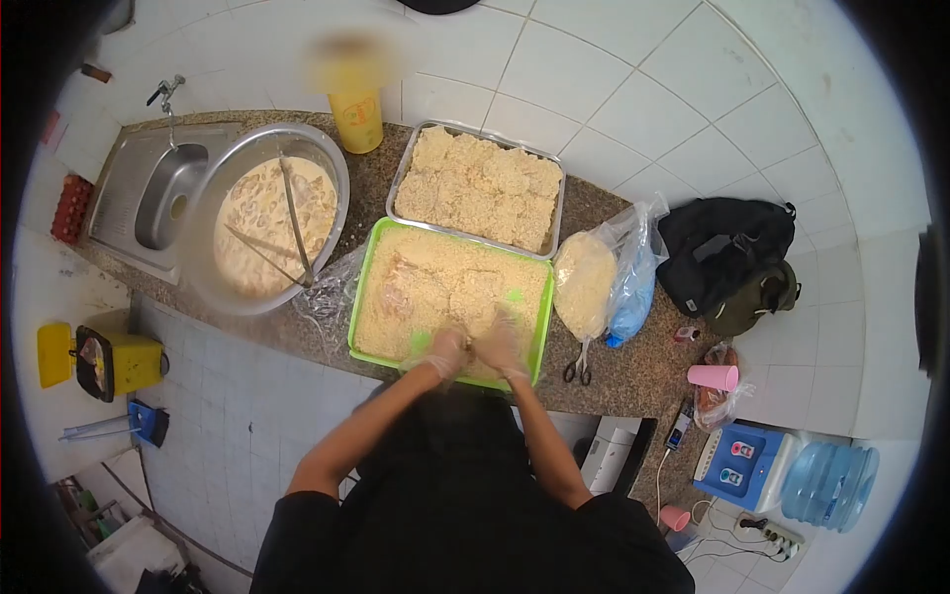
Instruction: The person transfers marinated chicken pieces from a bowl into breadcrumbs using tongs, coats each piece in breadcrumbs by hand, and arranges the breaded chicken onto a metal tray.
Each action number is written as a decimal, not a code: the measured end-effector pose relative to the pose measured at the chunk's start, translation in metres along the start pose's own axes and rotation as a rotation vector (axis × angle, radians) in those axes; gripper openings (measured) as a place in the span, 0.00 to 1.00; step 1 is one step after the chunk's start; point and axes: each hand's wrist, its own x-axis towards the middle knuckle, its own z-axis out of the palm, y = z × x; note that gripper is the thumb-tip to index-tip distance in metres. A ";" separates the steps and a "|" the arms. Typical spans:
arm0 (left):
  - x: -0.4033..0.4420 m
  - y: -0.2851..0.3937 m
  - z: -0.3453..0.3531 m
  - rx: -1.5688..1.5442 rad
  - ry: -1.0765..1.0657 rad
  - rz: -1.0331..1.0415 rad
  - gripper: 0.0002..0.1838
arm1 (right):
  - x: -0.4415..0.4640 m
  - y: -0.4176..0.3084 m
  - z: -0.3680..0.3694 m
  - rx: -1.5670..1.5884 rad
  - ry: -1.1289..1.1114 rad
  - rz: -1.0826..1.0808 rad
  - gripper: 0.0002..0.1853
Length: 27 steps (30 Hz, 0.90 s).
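My left hand (445, 352) and my right hand (498, 345), both in clear plastic gloves, are close together at the near side of a green tray (545, 332). They are down in the pale breadcrumbs (421, 255) that fill it. Blur and crumbs hide the fingers, so their grip does not show. Beyond my hands, a crumb-covered piece (473, 289) lies in the tray, and a less coated piece (396, 287) is to its left. Behind stands a metal tray (393, 201) packed with breaded pieces (475, 183).
Left of the tray, a large metal bowl (338, 178) holds pieces in creamy liquid, with tongs (294, 213) in it. A bag of crumbs (584, 282) and scissors (578, 370) lie to the right. A yellow container (356, 121) stands behind; a sink (158, 213) is far left.
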 end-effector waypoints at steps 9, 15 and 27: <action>0.006 0.020 -0.021 0.443 0.328 0.385 0.19 | 0.036 -0.007 -0.053 0.378 -0.007 -0.123 0.31; 0.035 0.057 -0.039 0.501 -0.006 0.179 0.30 | 0.069 0.017 -0.062 0.251 0.204 -0.296 0.21; -0.004 0.075 -0.067 0.397 -0.303 -0.068 0.29 | 0.089 0.001 -0.020 -0.041 -0.028 -0.364 0.30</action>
